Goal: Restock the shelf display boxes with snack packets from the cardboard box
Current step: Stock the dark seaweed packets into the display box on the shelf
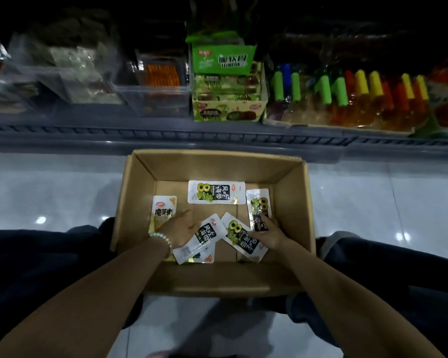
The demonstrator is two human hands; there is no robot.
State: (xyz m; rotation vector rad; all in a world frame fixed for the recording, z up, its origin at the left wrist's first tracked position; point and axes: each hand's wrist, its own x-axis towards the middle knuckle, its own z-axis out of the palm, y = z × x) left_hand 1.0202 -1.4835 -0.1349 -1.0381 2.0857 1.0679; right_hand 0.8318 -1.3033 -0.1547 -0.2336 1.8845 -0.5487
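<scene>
An open cardboard box [290, 192] stands on the floor between my knees. Several white snack packets lie flat on its bottom. One white-and-green packet [216, 191] lies at the back. A yellow-printed packet [163, 210] lies at the left. My left hand [183, 229], with a bead bracelet on the wrist, grips a white-and-green packet [204, 236] near the front. My right hand [270, 233] presses its fingers on an upright packet [259, 208] at the right, with another packet [239, 235] under its thumb. The green display box [228, 111] on the shelf holds rows of matching packets.
A clear plastic bin [155, 96] with orange-striped packs stands left of the green display box. A tray of bottles with green, yellow and red caps [347, 99] fills the shelf's right side. The grey shelf edge [166, 136] runs across above the box. Glossy floor tiles surround it.
</scene>
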